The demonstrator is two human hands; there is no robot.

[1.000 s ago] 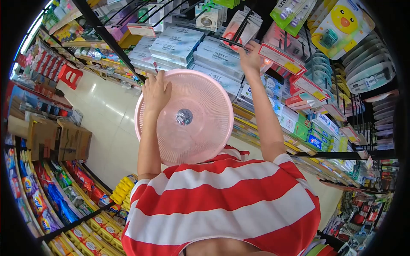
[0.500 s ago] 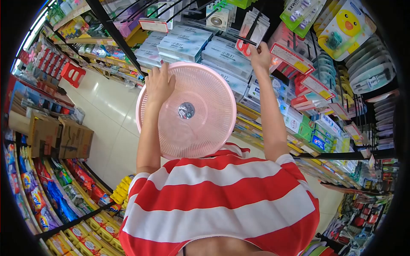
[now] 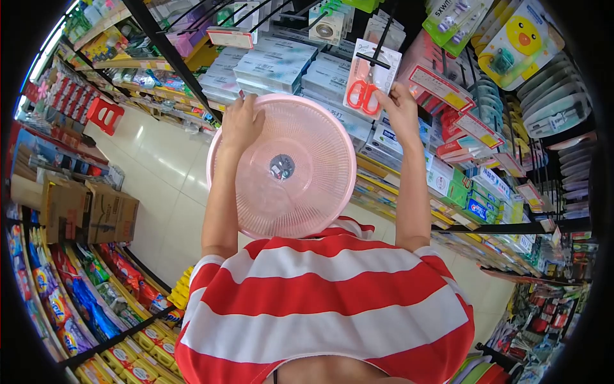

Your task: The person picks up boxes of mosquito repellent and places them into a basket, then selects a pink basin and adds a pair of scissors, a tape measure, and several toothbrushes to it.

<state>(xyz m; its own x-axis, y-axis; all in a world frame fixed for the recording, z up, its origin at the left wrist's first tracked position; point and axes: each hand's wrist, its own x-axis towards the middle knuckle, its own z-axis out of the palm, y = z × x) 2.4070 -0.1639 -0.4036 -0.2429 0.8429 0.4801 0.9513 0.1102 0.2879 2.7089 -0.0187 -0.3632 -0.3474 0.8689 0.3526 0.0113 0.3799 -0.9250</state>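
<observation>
My left hand [image 3: 240,126] is closed over the left rim of a pink plastic basket [image 3: 323,137], which is held in front of my striped shirt. The basket has a perforated wall and a dark round patch [image 3: 282,167] at the middle of its bottom. With my right hand [image 3: 403,114] I pinch the right edge of a carded pack of scissors [image 3: 362,95] with orange-red handles. This pack is at the front end of a black display hook [image 3: 377,50], whose crossbar overlaps the card's top. Further packs [image 3: 385,31] hang behind it.
Stacked pale blue boxes [image 3: 272,61] fill the shelf beyond the basket. Carded goods, including a yellow duck pack [image 3: 523,37], hang at the right near price labels [image 3: 441,86]. Toothpaste boxes [image 3: 480,208] lie below. Cardboard cartons [image 3: 110,211] stand across the tiled aisle [image 3: 157,157].
The scissors pack has come forward along the hook, away from the packs behind, and now faces me. My right hand has moved down and slightly right. The left hand keeps hold of the basket.
</observation>
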